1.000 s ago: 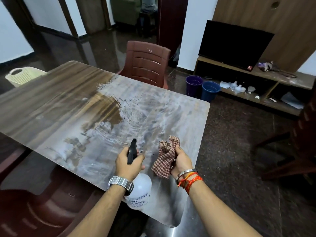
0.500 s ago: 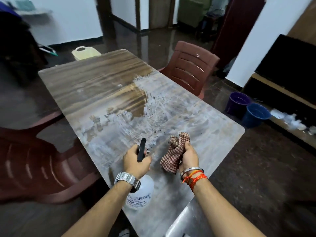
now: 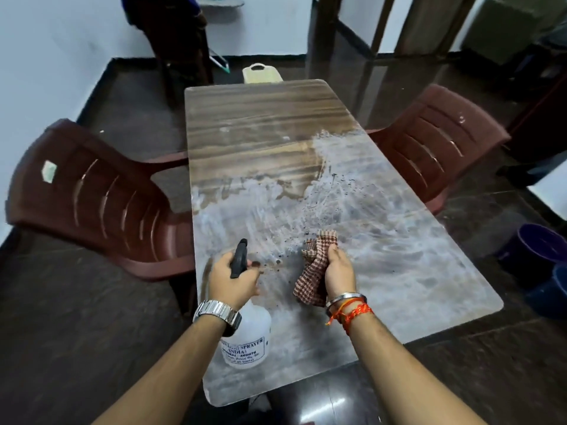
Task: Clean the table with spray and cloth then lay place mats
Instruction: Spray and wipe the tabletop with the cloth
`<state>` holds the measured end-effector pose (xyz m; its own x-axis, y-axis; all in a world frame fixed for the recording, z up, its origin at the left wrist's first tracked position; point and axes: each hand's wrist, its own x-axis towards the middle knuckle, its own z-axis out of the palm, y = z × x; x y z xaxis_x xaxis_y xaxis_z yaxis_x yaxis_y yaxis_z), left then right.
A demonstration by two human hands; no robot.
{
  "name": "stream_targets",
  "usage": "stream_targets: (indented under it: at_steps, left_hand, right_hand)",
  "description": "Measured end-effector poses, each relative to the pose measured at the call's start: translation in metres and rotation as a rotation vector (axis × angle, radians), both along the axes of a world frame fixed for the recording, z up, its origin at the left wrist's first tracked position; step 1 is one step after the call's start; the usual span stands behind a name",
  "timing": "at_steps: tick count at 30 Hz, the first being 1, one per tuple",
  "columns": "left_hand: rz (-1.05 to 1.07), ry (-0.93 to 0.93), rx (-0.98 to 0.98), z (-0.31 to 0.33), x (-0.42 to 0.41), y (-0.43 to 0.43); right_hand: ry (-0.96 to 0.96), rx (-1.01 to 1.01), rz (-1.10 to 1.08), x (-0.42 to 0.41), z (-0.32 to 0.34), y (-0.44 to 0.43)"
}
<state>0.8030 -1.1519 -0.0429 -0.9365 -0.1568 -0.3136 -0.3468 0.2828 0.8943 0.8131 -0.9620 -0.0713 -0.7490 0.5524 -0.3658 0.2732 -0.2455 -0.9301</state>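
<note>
- The worktop [image 3: 276,118] looks like wood-grain laminate, smooth, its near half filmed with whitish, streaky smears.
- The cloth [image 3: 310,277] is woven, checked fabric, matt and crumpled.
- The spray bottle [image 3: 248,342] is translucent white plastic with a matt black plastic head.
- Both chairs [image 3: 101,204] are glossy maroon moulded plastic.
- The floor [image 3: 92,348] is dark, polished, speckled stone.
- The watch band [image 3: 216,311] is shiny metal.

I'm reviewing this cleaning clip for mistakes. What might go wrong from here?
Dark specks lie in the white film on the table; the checked cloth, bunched in the right hand, may just smear them around. The far wood-grain end looks unsprayed and could be skipped. The spray bottle in the left hand hangs near the table's edge and might knock it.
</note>
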Motion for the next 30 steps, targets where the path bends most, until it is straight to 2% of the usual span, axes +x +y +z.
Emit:
stream_targets:
  at_steps: [4,6,7,9,11,13,16,18,19,21,23,25,28,30]
  left_hand:
    - [0.015,0.006,-0.019,-0.001,-0.007,-0.002]
    - [0.064,0.002,-0.051,-0.007,-0.014,-0.006]
    - [0.086,-0.011,-0.063,-0.01,-0.016,-0.009]
    - [0.103,-0.032,-0.073,-0.014,-0.019,-0.015]
    - [0.14,-0.04,-0.066,-0.014,-0.024,-0.019]
    - [0.176,-0.042,-0.074,-0.016,-0.026,-0.021]
    - [0.207,-0.035,-0.084,-0.02,-0.027,-0.021]
    - [0.238,-0.033,-0.088,-0.022,-0.028,-0.021]
    - [0.246,-0.036,-0.088,-0.022,-0.029,-0.021]
    - [0.285,-0.047,-0.08,-0.024,-0.033,-0.021]
    - [0.32,-0.049,-0.094,-0.023,-0.035,-0.019]
    - [0.327,-0.038,-0.129,-0.022,-0.037,-0.019]
    - [0.337,-0.034,-0.141,-0.021,-0.05,-0.017]
    - [0.349,-0.02,-0.099,-0.022,-0.061,-0.018]
  right_hand:
    - [0.058,0.352,0.102,-0.018,-0.001,-0.014]
    - [0.159,0.581,0.174,-0.02,0.002,-0.013]
    - [0.183,0.694,0.278,-0.021,0.003,-0.012]
    - [0.163,0.841,0.636,-0.02,-0.007,-0.012]
    - [0.109,0.914,0.873,-0.021,-0.021,-0.017]
    - [0.022,0.979,0.885,-0.029,-0.042,-0.021]
    - [-0.327,1.181,1.054,-0.028,-0.076,-0.036]
    - [-0.41,1.242,1.063,-0.025,-0.095,-0.048]
    - [-0.366,1.256,1.04,-0.024,-0.1,-0.054]
    - [-0.225,1.329,1.166,-0.032,-0.108,-0.061]
    - [0.011,1.428,1.423,-0.043,-0.116,-0.069]
    - [0.186,1.408,1.662,-0.064,-0.11,-0.081]
    - [0.311,1.394,1.745,-0.112,-0.11,-0.105]
    - [0.305,1.408,1.673,-0.154,-0.109,-0.121]
